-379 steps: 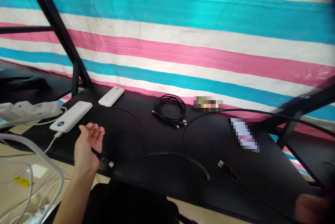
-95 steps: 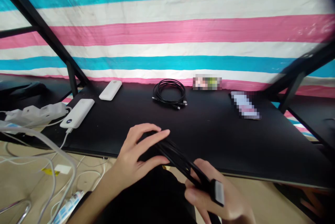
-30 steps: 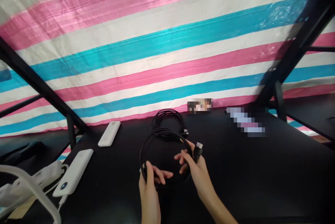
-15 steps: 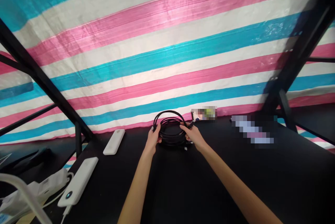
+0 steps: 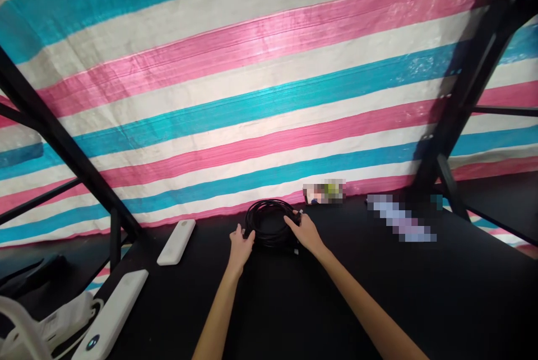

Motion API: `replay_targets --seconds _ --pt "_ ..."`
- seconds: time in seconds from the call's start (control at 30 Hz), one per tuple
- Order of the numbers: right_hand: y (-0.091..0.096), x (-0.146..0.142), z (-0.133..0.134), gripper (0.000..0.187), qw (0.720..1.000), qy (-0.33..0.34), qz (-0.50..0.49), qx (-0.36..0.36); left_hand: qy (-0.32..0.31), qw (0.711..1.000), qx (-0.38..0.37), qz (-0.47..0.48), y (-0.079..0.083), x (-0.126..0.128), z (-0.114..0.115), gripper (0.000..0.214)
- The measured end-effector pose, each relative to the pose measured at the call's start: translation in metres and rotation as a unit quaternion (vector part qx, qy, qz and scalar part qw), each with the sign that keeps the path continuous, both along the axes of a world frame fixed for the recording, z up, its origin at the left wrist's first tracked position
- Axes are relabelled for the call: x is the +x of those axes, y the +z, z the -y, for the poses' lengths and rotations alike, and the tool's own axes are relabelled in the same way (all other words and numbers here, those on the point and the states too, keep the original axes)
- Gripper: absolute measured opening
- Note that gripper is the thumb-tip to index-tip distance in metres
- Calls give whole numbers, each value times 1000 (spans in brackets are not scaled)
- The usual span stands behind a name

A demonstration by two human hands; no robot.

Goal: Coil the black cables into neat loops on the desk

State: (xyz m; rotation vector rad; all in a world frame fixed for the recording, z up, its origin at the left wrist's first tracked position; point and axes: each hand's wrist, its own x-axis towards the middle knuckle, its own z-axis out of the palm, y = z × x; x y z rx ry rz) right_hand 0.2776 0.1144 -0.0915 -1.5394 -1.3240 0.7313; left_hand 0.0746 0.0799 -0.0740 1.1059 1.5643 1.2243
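Observation:
A stack of coiled black cables [image 5: 269, 223] lies at the back of the black table [image 5: 378, 292], close to the striped tarp. My left hand [image 5: 241, 244] rests at the coil's left edge with its fingers spread against it. My right hand [image 5: 303, 231] lies on the coil's right side, fingers curved over the loops and touching them. Both arms reach forward across the table.
Two white power banks [image 5: 175, 234] [image 5: 111, 318] lie at the left, one wired to a white power strip [image 5: 63, 315]. Blurred-out items [image 5: 323, 192] [image 5: 399, 218] sit right of the coil. Black frame bars [image 5: 63, 141] [image 5: 466, 79] slant up on both sides.
The coil I held up with both hands has come down onto the other coil on the table. My hands have loosened and now rest at its sides.

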Motion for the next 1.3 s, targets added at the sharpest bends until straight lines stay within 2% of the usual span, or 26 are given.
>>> replay_targets --seconds 0.07,0.2,0.3,0.4,0.5,0.57,0.73,0.9,1.0,1.1,1.2,1.3 --pt "-5 1 0 37 1000 -5 20 0 -2 1000 13 -21 -4 -6 8 42" --pt "-10 4 0 29 998 -5 55 -2 -33 998 13 -52 -9 -13 18 46" --pt "-11 4 2 32 996 5 84 -5 -32 996 0 -85 -11 -14 14 52" --pt "-9 0 3 41 993 -12 120 -12 -24 991 -8 -132 -11 -15 0 55" --pt "-6 -6 5 47 987 -38 157 -23 -25 981 -13 -193 -9 -15 -15 45" --pt "-5 -10 5 44 984 -38 174 -28 -29 971 -14 -235 -7 -12 -20 37" --pt "-8 -15 4 36 983 -27 179 -26 -20 949 -6 -315 -6 -3 -22 31" --pt "-12 -17 4 37 987 -31 158 -14 -14 939 4 -343 -5 1 -23 31" --pt "-9 -19 8 34 986 -28 159 26 5 934 2 -357 -5 4 -23 29" --pt "-5 -22 12 28 984 -19 164 61 51 921 -4 -385 -3 7 -19 29" --pt "-4 -24 15 23 984 -17 165 67 87 905 14 -416 4 12 -15 32" --pt "-4 -24 14 22 985 -34 164 49 90 892 48 -440 16 18 -12 37"
